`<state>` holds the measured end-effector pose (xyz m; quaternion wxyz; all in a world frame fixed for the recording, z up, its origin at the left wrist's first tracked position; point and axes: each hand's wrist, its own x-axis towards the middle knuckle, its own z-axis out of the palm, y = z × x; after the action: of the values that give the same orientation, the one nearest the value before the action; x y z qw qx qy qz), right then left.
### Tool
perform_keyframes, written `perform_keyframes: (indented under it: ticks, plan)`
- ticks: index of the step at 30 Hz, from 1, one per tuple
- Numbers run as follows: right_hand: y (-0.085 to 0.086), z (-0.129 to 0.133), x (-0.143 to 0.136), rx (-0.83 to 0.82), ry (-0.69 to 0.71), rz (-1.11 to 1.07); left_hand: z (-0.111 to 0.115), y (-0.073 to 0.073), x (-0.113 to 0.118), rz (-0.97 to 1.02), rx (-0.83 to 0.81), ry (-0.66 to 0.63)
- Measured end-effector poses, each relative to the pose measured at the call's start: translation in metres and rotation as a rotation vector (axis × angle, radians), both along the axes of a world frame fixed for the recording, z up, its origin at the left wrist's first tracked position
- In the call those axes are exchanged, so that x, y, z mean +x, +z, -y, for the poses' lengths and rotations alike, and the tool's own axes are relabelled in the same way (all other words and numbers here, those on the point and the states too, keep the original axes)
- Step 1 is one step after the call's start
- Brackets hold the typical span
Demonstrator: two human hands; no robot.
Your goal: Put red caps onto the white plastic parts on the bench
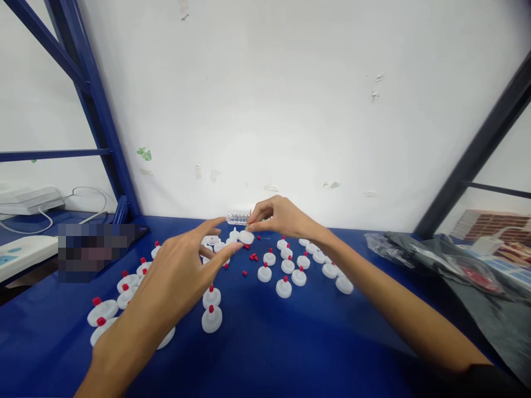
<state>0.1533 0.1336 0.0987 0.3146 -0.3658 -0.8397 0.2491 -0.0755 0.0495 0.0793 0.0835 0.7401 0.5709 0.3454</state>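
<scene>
Eight red-capped white discs point(284, 288) right of centre, two at lower centre; left cluster partly hidden, uncountable; one power strip point(31, 253), far left.

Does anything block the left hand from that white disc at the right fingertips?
Nothing visible does: the left hand is open, its thumb tip right beside the white disc held by the right hand. Whether thumb and disc touch is unclear.

The left hand point(186, 249) is holding its thumb point(219, 260) and fingers point(209, 225) wide apart just left of the white disc point(246, 237), while the right hand point(248, 225) is pinching at the disc's upper side! Left forearm point(124, 342) and right forearm point(385, 287) are slanting inward from below it.
</scene>
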Motion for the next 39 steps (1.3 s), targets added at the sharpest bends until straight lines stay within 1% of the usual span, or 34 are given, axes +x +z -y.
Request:
perform_keyframes:
  ticks: [2,4,7,10,13,16,19,22,26,29,32,35,36,38,39]
  plan:
    - [-0.007,-0.009,0.009,0.062,-0.147,0.185,0.0,0.003,-0.004,-0.003,0.02,0.024]
    - [-0.016,-0.018,0.015,0.064,-0.215,0.304,0.0,0.005,-0.01,-0.012,0.019,0.035]
    - [-0.029,-0.029,0.021,0.003,-0.214,0.39,-0.002,0.007,-0.018,-0.039,0.018,0.041]
    - [-0.038,-0.034,0.024,-0.074,-0.196,0.465,-0.004,0.008,-0.023,-0.065,0.014,0.034]
    - [-0.037,-0.034,0.027,-0.09,-0.189,0.501,-0.003,0.009,-0.024,-0.072,0.012,0.009]
    - [-0.031,-0.032,0.025,-0.034,-0.191,0.5,-0.001,0.01,-0.024,-0.077,0.008,0.007]
    - [-0.026,-0.035,0.012,0.071,-0.194,0.471,0.0,0.01,-0.025,-0.075,0.012,0.005]
    - [-0.03,-0.046,-0.014,0.161,-0.194,0.472,0.0,0.008,-0.027,-0.069,0.014,0.004]
    - [-0.043,-0.069,-0.044,0.189,-0.185,0.53,0.0,0.008,-0.027,-0.07,0.023,-0.002]
    - [-0.044,-0.079,-0.048,0.202,-0.194,0.532,0.0,0.009,-0.025,-0.074,0.016,0.003]
    - [-0.03,-0.07,-0.04,0.226,-0.195,0.47,0.0,0.008,-0.021,-0.084,0.005,0.027]
    - [-0.008,-0.039,-0.031,0.234,-0.132,0.363,-0.001,0.004,-0.015,-0.072,0.031,0.049]
    - [-0.001,-0.026,-0.03,0.227,-0.086,0.306,-0.002,0.002,-0.013,-0.061,0.048,0.044]
    - [0.011,0.002,-0.028,0.13,0.084,0.065,-0.001,0.0,-0.008,-0.048,0.077,0.005]
    - [0.015,0.013,-0.027,0.099,0.134,0.007,-0.001,0.0,-0.006,-0.047,0.082,-0.023]
